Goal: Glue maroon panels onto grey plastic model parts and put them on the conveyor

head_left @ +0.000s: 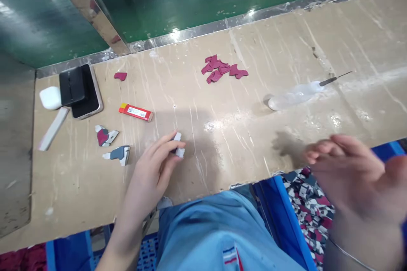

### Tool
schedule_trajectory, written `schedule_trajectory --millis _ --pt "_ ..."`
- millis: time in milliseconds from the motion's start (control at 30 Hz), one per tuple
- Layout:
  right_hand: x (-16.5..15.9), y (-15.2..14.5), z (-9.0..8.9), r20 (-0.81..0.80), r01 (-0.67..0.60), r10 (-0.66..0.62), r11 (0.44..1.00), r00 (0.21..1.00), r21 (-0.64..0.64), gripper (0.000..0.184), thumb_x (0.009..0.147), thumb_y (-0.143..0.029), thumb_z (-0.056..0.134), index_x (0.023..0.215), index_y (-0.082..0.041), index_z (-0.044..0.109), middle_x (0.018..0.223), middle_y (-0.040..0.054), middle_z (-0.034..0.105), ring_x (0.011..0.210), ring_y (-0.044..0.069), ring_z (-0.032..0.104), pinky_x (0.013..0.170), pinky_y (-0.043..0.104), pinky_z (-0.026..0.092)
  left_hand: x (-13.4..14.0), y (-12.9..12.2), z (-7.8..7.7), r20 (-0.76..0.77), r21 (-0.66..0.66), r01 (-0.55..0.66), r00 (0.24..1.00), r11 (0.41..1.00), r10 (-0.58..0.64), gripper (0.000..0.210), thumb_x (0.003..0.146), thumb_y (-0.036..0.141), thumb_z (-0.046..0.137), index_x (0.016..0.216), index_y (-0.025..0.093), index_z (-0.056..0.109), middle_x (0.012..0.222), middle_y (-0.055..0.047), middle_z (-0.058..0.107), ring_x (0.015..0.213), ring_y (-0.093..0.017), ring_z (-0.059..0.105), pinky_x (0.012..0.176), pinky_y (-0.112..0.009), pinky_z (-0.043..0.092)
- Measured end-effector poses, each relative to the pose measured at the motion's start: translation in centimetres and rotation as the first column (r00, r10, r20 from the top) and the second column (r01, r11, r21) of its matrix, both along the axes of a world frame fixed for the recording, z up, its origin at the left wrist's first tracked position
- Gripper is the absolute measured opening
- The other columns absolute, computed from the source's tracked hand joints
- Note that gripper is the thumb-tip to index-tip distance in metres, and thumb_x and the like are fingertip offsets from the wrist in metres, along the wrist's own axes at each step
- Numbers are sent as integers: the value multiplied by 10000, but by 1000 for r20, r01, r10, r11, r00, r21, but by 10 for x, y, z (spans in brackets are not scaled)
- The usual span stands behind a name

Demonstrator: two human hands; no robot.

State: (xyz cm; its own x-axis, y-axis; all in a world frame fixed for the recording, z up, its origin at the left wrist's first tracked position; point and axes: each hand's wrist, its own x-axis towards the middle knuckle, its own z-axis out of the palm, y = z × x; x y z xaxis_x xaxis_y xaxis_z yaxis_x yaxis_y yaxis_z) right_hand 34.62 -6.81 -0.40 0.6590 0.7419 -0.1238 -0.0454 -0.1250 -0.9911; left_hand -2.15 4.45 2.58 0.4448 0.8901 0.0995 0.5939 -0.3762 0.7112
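Our left hand (160, 154) pinches a small piece (179, 152) right of the lighter (136, 112); a fingertip slip could drop it. Far right of the lighter, our blurred right hand (356, 173) half-curls, contents unclear; a careless sweep could knock the bottle (294, 95).

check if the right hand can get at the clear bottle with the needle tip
Probably yes: the right hand is blurred but looks near the clear bottle, which lies on the tabletop, and nothing seems to stand between them.
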Motion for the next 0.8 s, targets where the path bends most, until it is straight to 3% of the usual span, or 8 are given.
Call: schedule_trajectory --millis 33,100,233,367,567,600,667,800 --pt "-11 14 -2 -307 -33 42 999 951 36 614 632 -878 813 955 -358 851 686 28 604 552 206 561 457 399 525 1 -5 2 94 -125 -68 992 990 80 234 1143 355 527 1220 269 729 1365 -75 796 1149 -235 761 937 -339 614" --pt "-28 45 -4 -874 -4 138 988 467 154 817 540 -648 994 1257 -320 776 676 -31 576 519 157 501 426 324 487 4 -17 4 203 -362 -173 944 916 259 309 1155 452 488 1193 257 725 1262 -69 824 981 -187 769 808 -278 604" --pt "-47 66 6 -865 61 122 983 487 173 659 604 -586 992 1158 -294 784 660 -44 539 504 137 464 406 296 439 9 -36 -2 332 -596 -165 840 786 428 313 1067 492 670 1261 246 673 1245 -84 809 1007 -188 753 821 -276 588" --pt "-71 87 13 -862 119 98 977 497 179 513 663 -517 983 1062 -271 775 647 -56 500 492 120 426 391 270 388 12 -37 -8 402 -613 -117 805 782 436 690 901 224 839 1474 299 462 1134 -22 814 934 -152 747 867 -284 576" --pt "-100 106 24 -849 260 6 951 529 168 338 737 -407 956 927 -242 730 635 -74 441 478 97 368 380 241 310 14 -27 -3 411 -648 -47 818 760 401 556 885 159 780 1326 290 467 1073 -3 803 820 -116 729 756 -238 568" --pt "-110 99 19 -601 116 28 973 799 200 424 685 -552 973 872 -248 745 642 -59 489 492 114 420 403 267 359 15 -26 -3 408 -654 -50 817 755 407 559 865 158 797 1301 290 473 1152 -19 795 820 -113 728 741 -233 572" --pt "-128 82 12 -86 -41 61 975 994 218 525 624 -763 935 821 -302 783 716 -19 604 575 172 528 465 326 420 15 -24 -3 405 -647 -71 812 759 421 567 833 145 811 1269 286 477 1303 -49 751 850 -113 733 744 -233 591" --pt "-149 59 7 460 -229 137 962 877 148 502 797 -855 760 949 -379 809 903 38 725 788 304 712 638 476 570 16 -21 -6 408 -619 -56 830 783 381 554 851 35 690 1280 280 440 1286 -43 732 965 -122 768 855 -244 625"
